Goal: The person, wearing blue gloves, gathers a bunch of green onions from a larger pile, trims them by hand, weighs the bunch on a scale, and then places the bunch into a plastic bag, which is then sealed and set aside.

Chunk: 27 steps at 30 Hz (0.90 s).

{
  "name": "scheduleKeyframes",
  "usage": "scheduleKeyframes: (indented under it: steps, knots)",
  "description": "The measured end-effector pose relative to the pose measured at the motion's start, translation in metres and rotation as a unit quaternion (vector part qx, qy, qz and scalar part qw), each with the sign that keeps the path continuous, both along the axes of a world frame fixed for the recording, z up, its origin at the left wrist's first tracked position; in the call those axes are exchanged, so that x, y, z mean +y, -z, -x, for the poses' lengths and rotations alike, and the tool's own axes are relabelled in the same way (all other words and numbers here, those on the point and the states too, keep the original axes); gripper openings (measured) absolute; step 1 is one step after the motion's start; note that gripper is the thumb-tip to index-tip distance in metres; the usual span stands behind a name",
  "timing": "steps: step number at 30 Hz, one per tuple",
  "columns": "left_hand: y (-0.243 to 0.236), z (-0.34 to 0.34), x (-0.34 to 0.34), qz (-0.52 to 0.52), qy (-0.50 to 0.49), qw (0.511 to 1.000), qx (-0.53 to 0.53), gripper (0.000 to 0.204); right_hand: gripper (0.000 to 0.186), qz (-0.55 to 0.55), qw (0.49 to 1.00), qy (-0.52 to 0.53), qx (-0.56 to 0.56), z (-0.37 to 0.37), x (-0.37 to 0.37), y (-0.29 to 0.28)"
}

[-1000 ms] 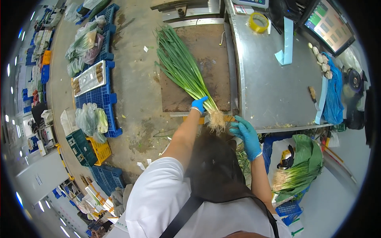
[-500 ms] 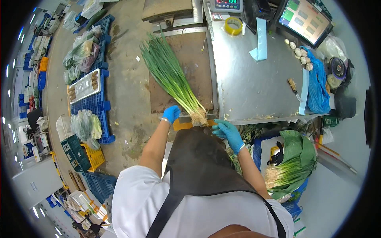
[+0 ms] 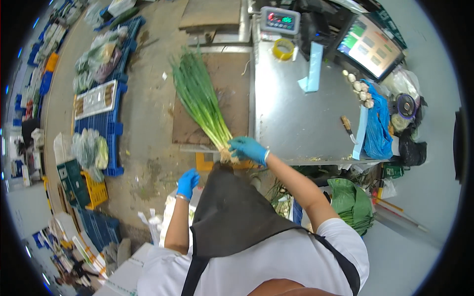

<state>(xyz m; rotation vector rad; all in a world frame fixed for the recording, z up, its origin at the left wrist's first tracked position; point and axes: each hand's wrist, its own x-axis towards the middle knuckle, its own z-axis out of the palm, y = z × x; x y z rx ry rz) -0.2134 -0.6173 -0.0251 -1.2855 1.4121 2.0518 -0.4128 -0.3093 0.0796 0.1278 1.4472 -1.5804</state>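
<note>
A large bunch of green onions (image 3: 201, 106) lies on a flat brown platform (image 3: 234, 79), green tops away from me and pale roots toward me. My right hand (image 3: 249, 150), in a blue glove, is at the root end from the right. Its fingers are stretched over the lower stalks and appear to touch them; I cannot see a grip around the bunch. My left hand (image 3: 187, 184), also gloved in blue, is off the platform, nearer to me and left of my dark apron. Its fingers are loosely curled together, and nothing shows in them.
Right of the platform stands a steel table (image 3: 306, 133) with yellow tape (image 3: 283, 49), a wooden-handled knife (image 3: 348, 129), garlic bulbs (image 3: 363, 91) and a blue bag (image 3: 377, 128). A scale display (image 3: 280, 20) and a screen (image 3: 369, 45) sit behind. Blue pallets (image 3: 114, 129) bear bagged vegetables on the left.
My right hand has moved left onto the root end of the green onions. My left hand has drawn back from beside them, toward me. The whole view has shifted slightly.
</note>
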Motion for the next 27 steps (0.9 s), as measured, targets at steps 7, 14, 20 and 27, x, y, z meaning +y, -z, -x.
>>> scheduleKeyframes:
  steps: [7, 14, 20, 27]
  knots:
    - [0.012, 0.092, -0.034, 0.042, 0.012, 0.998, 0.035, 0.030, 0.034, -0.035, 0.999, -0.026, 0.013, 0.112, -0.107, 0.042]
    - [0.018, 0.240, -0.073, 0.064, 0.076, 0.987, 0.129, 0.033, 0.034, -0.085, 0.991, -0.001, 0.102, 0.266, -0.230, 0.190]
    - [0.053, 0.277, -0.143, 0.071, 0.046, 0.989, 0.124, 0.033, 0.030, -0.360, 0.891, 0.160, 0.226, 0.337, -0.243, 0.261]
    - [0.063, 0.316, -0.161, 0.096, 0.096, 0.987, 0.085, 0.033, 0.032, -0.407, 0.853, 0.069, 0.320, 0.370, -0.272, 0.228]
